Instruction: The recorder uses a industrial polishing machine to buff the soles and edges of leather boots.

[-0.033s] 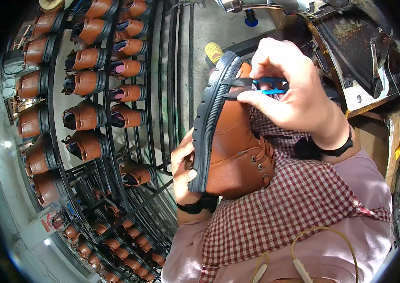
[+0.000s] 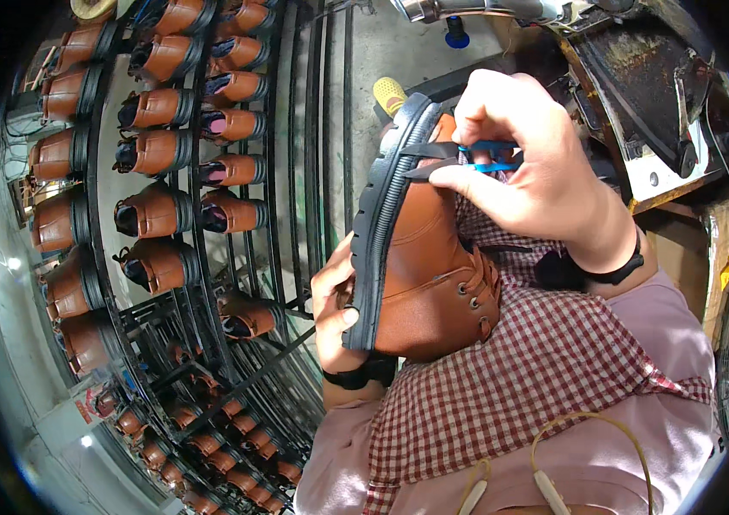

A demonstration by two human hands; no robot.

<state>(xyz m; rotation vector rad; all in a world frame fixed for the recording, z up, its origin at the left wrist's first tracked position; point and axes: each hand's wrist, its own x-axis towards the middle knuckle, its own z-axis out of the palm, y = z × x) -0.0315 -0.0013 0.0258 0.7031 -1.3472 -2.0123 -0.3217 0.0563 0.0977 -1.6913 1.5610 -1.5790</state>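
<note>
A brown leather boot (image 2: 423, 249) with a thick black ridged sole (image 2: 375, 232) rests tilted on its side against my lap, its laces and eyelets facing right. My left hand (image 2: 333, 300) is closed round the sole from the left, its thumb near the sole's lower end. In my right hand (image 2: 528, 159) are small thread snips with blue handles (image 2: 493, 167), the fingers closed round them. The two dark blades (image 2: 433, 150) stand apart, their tips at the seam between sole and upper. I cannot tell whether a thread lies between them.
To the left, black metal racks (image 2: 274, 172) carry rows of similar brown boots (image 2: 157, 219). At the right stands a worn dark machine (image 2: 639, 77) on a wooden-edged bench (image 2: 678, 193). A checked apron (image 2: 510, 369) covers my lap. A yellow perforated shoe (image 2: 389, 96) shows beyond the boot.
</note>
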